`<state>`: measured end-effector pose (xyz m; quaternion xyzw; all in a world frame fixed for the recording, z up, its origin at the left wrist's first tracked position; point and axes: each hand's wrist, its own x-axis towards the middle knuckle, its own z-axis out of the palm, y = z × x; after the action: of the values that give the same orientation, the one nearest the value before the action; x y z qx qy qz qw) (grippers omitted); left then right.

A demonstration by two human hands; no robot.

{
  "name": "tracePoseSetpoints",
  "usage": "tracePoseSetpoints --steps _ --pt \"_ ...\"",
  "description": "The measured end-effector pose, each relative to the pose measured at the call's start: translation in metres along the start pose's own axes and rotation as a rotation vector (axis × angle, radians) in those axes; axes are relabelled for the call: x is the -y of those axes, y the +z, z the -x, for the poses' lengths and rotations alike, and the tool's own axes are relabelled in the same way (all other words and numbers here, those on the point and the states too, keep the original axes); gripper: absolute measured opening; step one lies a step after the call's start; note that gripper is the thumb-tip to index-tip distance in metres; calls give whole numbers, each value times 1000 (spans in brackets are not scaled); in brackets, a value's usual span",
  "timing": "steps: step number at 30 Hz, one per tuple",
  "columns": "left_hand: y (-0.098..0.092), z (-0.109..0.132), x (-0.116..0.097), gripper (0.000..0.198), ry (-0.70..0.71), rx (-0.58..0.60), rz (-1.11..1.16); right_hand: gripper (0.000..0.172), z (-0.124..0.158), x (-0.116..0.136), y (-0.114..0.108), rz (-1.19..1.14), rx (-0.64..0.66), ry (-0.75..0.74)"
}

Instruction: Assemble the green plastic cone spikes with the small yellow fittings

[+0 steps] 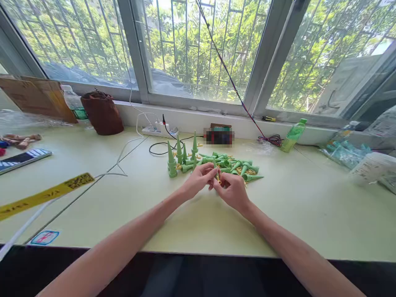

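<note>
My left hand (pixel 198 182) and my right hand (pixel 232 190) meet over the pale green table (pixel 123 206), fingertips pinched together on a small green cone with a yellow piece (pixel 217 175). Just beyond them lies a pile of green plastic cones (pixel 235 166) mixed with small yellow parts. A few cones (pixel 172 161) stand upright at the pile's left side.
A brown bag (pixel 102 112) and cardboard (pixel 34 97) sit at the back left. A power strip (pixel 159 130) with white and black cables lies by the window sill. A phone (pixel 23 159), yellow tape (pixel 46 194), a green bottle (pixel 293 134) and plastic bags (pixel 365 161) lie around.
</note>
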<state>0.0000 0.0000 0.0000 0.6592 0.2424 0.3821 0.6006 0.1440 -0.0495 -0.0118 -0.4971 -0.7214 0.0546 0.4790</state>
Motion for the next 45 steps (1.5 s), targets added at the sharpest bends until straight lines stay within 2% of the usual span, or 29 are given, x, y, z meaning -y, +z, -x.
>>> tracePoseSetpoints --steps 7,13,19,23,28,34,39,43,45 --pt "1 0 -5 33 -5 -11 -26 38 1 1 -3 4 28 -17" --pt "-3 -3 -7 33 62 -146 -122 43 -2 0 -4 13 16 -9" --pt "-8 -4 -7 30 104 -253 -336 44 -17 -20 -18 78 -77 51" --pt "-11 -2 -7 26 172 -259 -536 38 -27 -38 -34 178 -84 117" --pt "-15 0 -4 22 212 -225 -711 30 -30 -53 -37 271 23 161" --pt "-18 -1 2 21 215 -179 -812 26 -28 -54 -33 305 158 124" --pt "-17 0 0 23 166 -142 -825 28 -31 -49 -41 237 212 89" --pt "-17 0 -3 23 145 -119 -847 28 -33 -51 -46 177 333 96" --pt "-18 0 -3 21 135 -104 -866 28 -33 -53 -48 176 349 114"
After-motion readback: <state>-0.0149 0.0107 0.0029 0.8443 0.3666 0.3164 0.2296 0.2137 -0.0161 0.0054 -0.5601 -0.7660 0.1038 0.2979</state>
